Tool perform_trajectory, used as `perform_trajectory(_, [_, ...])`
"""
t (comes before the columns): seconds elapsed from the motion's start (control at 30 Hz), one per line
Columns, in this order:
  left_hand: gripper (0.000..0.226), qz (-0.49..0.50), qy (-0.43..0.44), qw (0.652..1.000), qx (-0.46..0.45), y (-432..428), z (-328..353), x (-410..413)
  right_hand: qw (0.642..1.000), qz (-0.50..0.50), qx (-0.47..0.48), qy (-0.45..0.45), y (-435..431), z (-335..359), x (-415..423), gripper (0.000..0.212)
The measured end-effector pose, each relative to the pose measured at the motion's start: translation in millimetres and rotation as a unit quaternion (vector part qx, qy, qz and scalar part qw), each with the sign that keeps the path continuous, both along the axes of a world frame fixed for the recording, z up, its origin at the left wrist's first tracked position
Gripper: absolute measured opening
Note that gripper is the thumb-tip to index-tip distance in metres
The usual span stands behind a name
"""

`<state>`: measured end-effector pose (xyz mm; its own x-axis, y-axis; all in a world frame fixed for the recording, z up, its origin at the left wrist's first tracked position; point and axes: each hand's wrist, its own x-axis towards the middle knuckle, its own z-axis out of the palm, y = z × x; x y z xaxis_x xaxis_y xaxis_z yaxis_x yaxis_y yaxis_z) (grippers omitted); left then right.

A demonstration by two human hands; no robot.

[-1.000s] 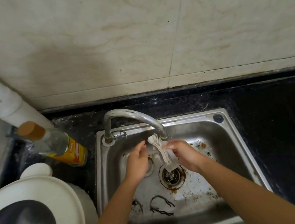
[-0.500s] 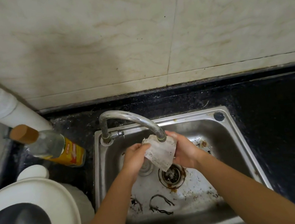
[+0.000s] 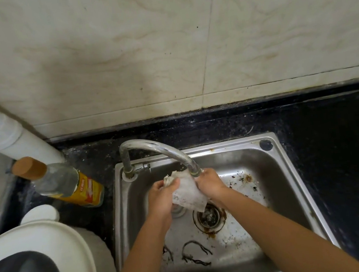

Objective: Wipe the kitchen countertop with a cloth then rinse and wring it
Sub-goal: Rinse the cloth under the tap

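left hand (image 3: 161,196) and right hand (image 3: 210,185) each clamped on a side of the cloth (image 3: 186,191), spread between them, just under the faucet (image 3: 195,170) spout. drain (image 3: 209,217) below the hands, sink (image 3: 291,167) around. looks like rinse stage; wringing not yet done. countertop (image 3: 332,139) to the right, dark, wiping result unclear.

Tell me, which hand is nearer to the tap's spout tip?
The right hand: its fingers reach up beside the spout tip. The left hand grips the cloth lower and further left.
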<state>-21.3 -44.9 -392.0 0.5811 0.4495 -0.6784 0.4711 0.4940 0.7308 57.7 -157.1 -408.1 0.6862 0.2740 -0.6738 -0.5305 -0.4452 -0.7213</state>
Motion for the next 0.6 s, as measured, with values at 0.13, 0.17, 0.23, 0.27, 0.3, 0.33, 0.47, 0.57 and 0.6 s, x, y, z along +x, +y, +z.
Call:
perform_trajectory(0.13, [0.039,0.009,-0.012,1.000,0.010,2,-4,0,0.998,-0.006,0.056,0.018,-16,-3,5,0.016])
perform_trajectory(0.17, [0.038,-0.002,-0.018,1.000,0.013,2,-3,0,0.995,-0.021,0.088,0.031,-21,-3,7,0.027])
perform_trajectory(0.23, [0.036,-0.031,-0.034,0.999,0.008,3,-1,0,0.985,-0.048,0.155,0.058,-31,0,11,0.045])
perform_trajectory(0.27, [0.038,-0.051,-0.045,0.998,-0.002,5,0,1,0.981,-0.048,0.179,0.065,-35,2,12,0.051])
perform_trajectory(0.3, [0.041,-0.077,-0.056,0.995,-0.011,6,0,1,0.977,-0.040,0.197,0.069,-39,2,14,0.057])
perform_trajectory(0.33, [0.045,-0.105,-0.064,0.992,-0.017,8,-1,2,0.974,-0.031,0.211,0.073,-42,3,15,0.064])
perform_trajectory(0.47, [0.046,-0.139,-0.063,0.988,-0.014,8,-1,5,0.981,0.013,0.184,0.053,-44,2,17,0.078])
perform_trajectory(0.57, [0.029,-0.123,-0.057,0.991,0.006,1,3,8,0.980,-0.052,0.191,0.038,-45,5,18,0.072])
perform_trajectory(0.6, [0.025,-0.122,-0.056,0.991,0.014,-1,4,9,0.976,-0.077,0.200,0.041,-48,6,19,0.071])
